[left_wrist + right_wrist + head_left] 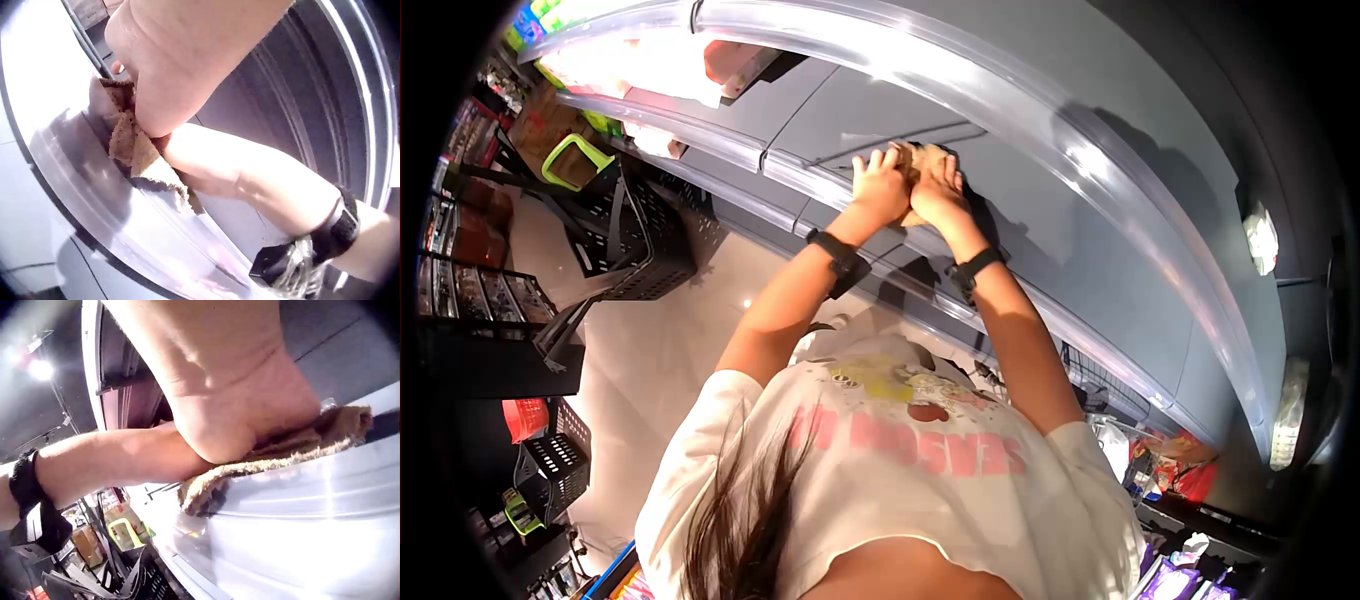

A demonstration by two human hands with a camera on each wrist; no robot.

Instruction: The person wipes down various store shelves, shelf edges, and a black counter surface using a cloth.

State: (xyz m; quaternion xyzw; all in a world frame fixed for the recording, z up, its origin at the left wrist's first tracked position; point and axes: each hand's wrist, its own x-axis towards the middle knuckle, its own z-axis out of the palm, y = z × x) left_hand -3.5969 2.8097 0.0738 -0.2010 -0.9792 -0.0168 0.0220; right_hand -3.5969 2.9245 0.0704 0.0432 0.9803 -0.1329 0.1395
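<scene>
A brown cloth (922, 158) with a rough, towel-like surface lies bunched across the front edge of a grey shelf (1040, 200), partly over its clear plastic strip. My left hand (880, 190) grips the cloth's left part with bent fingers. Close beside it, my right hand (941, 200) holds the right part, its fingers over the fabric. Seen from the left wrist, folds of the cloth (134, 150) hang past the hands onto the shiny strip. In the right wrist view, the cloth (281, 453) is squeezed beneath the right palm, whose fingertips are hidden.
Another shelf edge with a clear strip (1000, 85) curves above the hands. Packaged goods (735, 65) sit on the shelf at upper left. Black baskets (645, 235), one with a green handle (578, 160), stand on the floor at left. Purple packs (1170, 580) are at lower right.
</scene>
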